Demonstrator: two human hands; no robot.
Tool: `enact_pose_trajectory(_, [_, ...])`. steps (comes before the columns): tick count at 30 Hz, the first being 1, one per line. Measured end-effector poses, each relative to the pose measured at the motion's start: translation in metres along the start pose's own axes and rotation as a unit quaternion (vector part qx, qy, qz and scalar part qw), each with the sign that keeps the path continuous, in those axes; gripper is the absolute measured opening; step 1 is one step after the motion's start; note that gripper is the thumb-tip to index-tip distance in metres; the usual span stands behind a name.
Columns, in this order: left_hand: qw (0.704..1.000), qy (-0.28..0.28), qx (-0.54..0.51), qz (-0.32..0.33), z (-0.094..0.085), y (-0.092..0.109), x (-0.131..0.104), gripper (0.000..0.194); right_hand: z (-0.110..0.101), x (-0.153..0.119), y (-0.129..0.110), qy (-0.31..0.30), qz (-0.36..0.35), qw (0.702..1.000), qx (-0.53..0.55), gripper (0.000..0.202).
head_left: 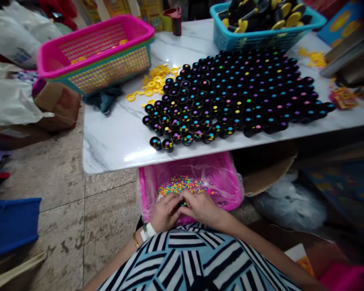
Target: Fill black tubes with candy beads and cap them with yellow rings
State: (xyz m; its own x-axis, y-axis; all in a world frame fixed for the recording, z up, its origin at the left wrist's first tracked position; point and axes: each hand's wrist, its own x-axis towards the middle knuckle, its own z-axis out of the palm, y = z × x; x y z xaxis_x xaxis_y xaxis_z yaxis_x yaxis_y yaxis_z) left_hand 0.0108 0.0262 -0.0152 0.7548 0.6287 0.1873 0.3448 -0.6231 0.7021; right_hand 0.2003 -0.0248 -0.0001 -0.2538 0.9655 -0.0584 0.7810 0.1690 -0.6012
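My left hand and my right hand meet over a pink basket lined with clear plastic, below the table's front edge. Both hands have their fingers bent and drawn together. Between them shows a small dark patch with coloured specks; what they hold is mostly hidden. Small multicoloured balls lie in the basket just beyond my fingertips. Above, on the marbled white table, stand rows of black cylinders, open-topped at the near left, with coloured balls or dots showing at their tops.
Yellow rings lie left of the black cylinders. Stacked baskets with a pink top stand at the back left, and a blue basket of black-and-yellow pieces at the back right. A cardboard flap and plastic bag are under the table.
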Motion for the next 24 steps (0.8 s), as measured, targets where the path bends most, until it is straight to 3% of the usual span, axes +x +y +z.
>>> enact_pose_trajectory(4, [1.0, -0.014, -0.006, -0.004, 0.008, 0.0, 0.004, 0.034, -0.004, -0.002, 0.005, -0.004, -0.011, 1.0, -0.009, 0.033])
enact_pose_trajectory(9, [0.998, 0.024, -0.024, -0.053, 0.0, 0.016, 0.011, 0.027, -0.013, -0.026, 0.029, 0.036, -0.057, 0.985, 0.16, 0.016])
enact_pose_trajectory(13, [0.992, 0.056, -0.01, -0.11, -0.005, 0.025, 0.009, 0.013, -0.013, -0.051, 0.05, 0.083, -0.013, 0.979, 0.186, 0.017])
enact_pose_trajectory(19, [0.985, -0.078, 0.012, -0.153, 0.015, 0.019, 0.012, 0.039, -0.009, -0.048, 0.051, 0.049, -0.039, 0.983, 0.172, 0.015])
enact_pose_trajectory(24, [0.984, -0.127, 0.047, -0.115, 0.032, 0.01, 0.042, 0.054, -0.005, -0.033, 0.065, 0.08, 0.108, 0.985, 0.108, 0.022])
